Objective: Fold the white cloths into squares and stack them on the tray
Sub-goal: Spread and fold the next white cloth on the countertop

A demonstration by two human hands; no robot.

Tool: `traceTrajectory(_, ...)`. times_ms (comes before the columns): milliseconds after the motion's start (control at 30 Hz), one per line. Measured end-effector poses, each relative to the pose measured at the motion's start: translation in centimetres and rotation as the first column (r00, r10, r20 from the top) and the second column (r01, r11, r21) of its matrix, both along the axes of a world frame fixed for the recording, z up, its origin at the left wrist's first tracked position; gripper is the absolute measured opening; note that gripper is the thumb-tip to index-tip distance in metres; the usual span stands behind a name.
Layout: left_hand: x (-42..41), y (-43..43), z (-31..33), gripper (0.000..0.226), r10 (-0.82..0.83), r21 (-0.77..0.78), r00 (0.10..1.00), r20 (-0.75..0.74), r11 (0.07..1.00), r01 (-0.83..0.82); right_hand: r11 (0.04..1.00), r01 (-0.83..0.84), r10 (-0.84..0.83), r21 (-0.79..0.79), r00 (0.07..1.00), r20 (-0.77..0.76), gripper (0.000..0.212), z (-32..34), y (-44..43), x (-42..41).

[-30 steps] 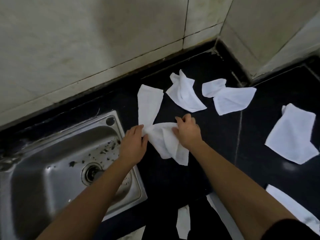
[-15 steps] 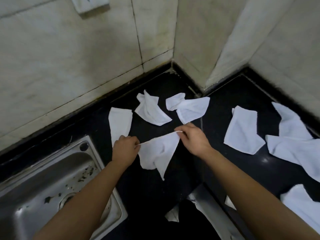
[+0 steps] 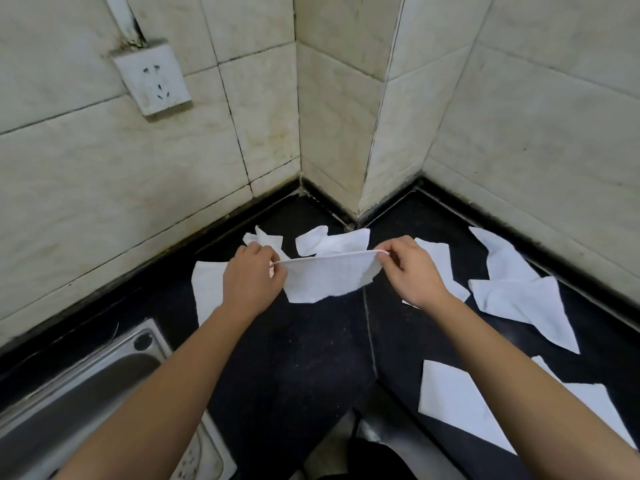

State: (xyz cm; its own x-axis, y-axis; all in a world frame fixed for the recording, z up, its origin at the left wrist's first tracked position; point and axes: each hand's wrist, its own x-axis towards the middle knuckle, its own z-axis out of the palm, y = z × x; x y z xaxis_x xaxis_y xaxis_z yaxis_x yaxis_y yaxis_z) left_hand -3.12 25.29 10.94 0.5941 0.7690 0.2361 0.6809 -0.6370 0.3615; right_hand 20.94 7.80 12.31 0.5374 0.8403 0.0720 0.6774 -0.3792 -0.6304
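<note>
A white cloth hangs stretched in the air above the black counter. My left hand pinches its left top corner and my right hand pinches its right top corner. Several more white cloths lie loose on the counter: one flat under my left hand, two crumpled near the wall corner, others to the right and at the near right. No tray is in view.
A steel sink sits at the lower left. Tiled walls close in the counter behind, with a jutting corner in the middle. A wall socket is mounted at the upper left.
Both hands have lifted the cloth off the counter and pulled it taut between them. The view has tilted up and to the right, showing more wall and more cloths.
</note>
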Motion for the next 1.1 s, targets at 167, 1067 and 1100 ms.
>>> traceTrajectory(167,-0.6,-2.4,1.1,0.008,0.097,-0.451,0.972,0.215,0.892,0.011,0.992,0.119,-0.116,0.036,0.989,-0.087,0.009,-0.1,-2.4,-0.6)
traceTrajectory(1067,-5.2,-8.5,-8.1,0.014,-0.193,-0.235,0.979,-0.066,0.957,0.172,0.929,-0.095,0.091,-0.357,0.995,-0.029,0.022,-8.4,-9.0,-2.9)
traceTrajectory(1100,-5.9,-9.4,-9.6,0.013,-0.245,-0.269,0.959,-0.143,0.942,0.201,0.89,-0.133,0.129,-0.436,0.991,-0.037,0.023,-9.7,-9.8,-3.3)
